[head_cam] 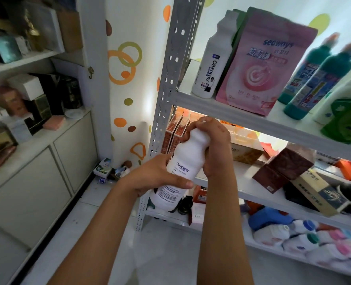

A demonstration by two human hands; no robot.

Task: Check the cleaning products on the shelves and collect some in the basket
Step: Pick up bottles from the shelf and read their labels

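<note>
Two forearms come up from the bottom edge of the head view, both bare to the frame's limit — no sleeve, cuff, watch, bracelet or glove on either. The left hand (158,174) and the right hand (213,145) are bare too — no rings show, and the visible thumbnail is short and unpainted.

Right hand (213,145) hides the white bottle's (182,163) cap; green bottle (347,122) cut off at the edge
</note>
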